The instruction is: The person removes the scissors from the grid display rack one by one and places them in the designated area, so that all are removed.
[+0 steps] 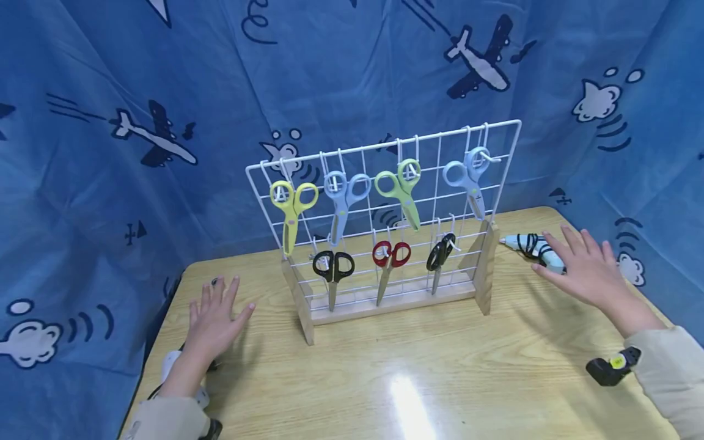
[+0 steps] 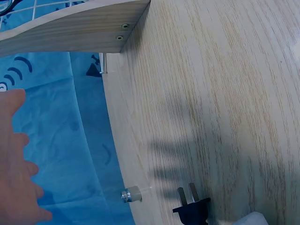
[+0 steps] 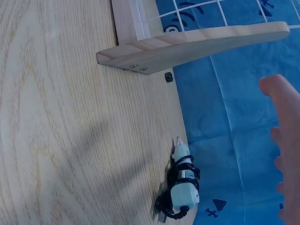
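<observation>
My left hand (image 1: 213,324) is held over the left side of the table, palm down, fingers spread and holding nothing. Over the right side, my right hand (image 1: 591,272) is spread the same way, near a light blue glue gun (image 1: 541,249) wrapped in black cord. Between the hands stands a white wire rack (image 1: 363,160) on wooden feet. Its upper hooks carry yellow scissors (image 1: 289,214), blue scissors (image 1: 341,205), green scissors (image 1: 404,194) and more blue scissors (image 1: 470,180). Below hang black scissors (image 1: 332,275), red-handled scissors (image 1: 386,272) and a second black pair (image 1: 438,260).
Beneath the left forearm lies a white object (image 1: 170,363), partly hidden. A black two-pin plug (image 2: 192,211) and a small metal-tipped piece (image 2: 132,194) lie at the left. A tiny black cube (image 3: 168,77) sits near the rack's foot. Blue curtain (image 1: 220,61) surrounds the table.
</observation>
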